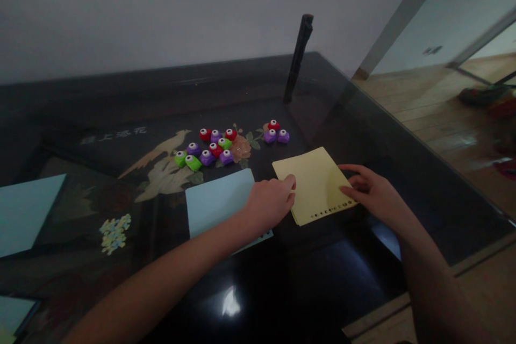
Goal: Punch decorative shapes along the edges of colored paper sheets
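Note:
A small stack of yellow paper [318, 183] lies slightly turned on the dark table, with a row of small shaped holes along its near edge. My left hand [272, 199] is closed at the stack's left edge, its fingertips partly hidden. At the right edge, my right hand [368, 191] grips the paper, thumb on top and the index finger along the far corner. Under my left wrist lies blue paper [220, 199], also with holes at its near edge, partly covered by my forearm.
Several red, purple and green craft punches [215, 149] with eye-like tops stand behind the papers; three more punches [276, 133] sit to their right. A pile of small paper cut-outs [115, 234] and another blue sheet [26, 212] lie left. A black post [298, 59] rises at the back.

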`<control>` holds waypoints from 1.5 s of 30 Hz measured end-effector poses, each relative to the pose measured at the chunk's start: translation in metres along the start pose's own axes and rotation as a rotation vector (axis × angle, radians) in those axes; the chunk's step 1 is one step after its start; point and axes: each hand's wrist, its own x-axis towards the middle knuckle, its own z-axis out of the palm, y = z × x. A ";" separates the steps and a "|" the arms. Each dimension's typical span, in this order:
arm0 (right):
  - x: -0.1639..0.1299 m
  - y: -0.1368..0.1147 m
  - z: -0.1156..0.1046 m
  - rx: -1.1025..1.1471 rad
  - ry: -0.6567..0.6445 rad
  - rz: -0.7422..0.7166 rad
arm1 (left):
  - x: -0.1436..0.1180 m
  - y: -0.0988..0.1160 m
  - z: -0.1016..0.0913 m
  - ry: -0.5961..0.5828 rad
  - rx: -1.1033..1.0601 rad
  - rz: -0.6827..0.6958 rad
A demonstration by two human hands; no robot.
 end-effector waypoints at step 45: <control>0.001 -0.002 0.006 -0.139 0.196 -0.099 | -0.020 0.023 0.019 0.078 0.212 0.267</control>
